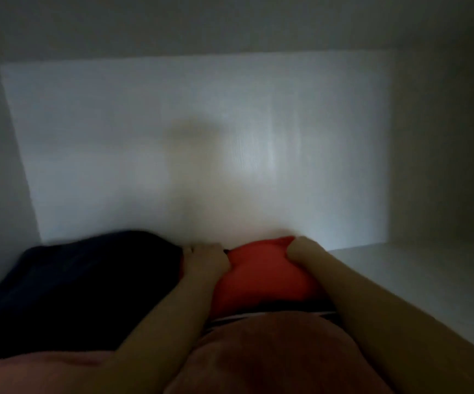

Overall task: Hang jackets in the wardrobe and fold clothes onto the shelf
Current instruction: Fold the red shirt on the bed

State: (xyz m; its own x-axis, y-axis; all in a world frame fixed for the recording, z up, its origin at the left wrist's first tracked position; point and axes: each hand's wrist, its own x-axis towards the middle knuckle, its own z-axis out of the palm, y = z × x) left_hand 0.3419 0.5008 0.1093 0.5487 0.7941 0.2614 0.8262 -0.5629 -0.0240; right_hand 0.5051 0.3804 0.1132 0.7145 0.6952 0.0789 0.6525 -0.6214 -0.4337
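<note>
In the head view, a red folded garment (pixel 261 274) lies on the white shelf (pixel 400 274), close to the back panel (pixel 173 137). The left hand (pixel 204 258) rests on the garment's left edge, fingers curled over it. The right hand (pixel 301 250) grips its right far corner, fingers bent into the cloth. A dark pile of clothes (pixel 82 285) sits just left of the garment, touching it
</note>
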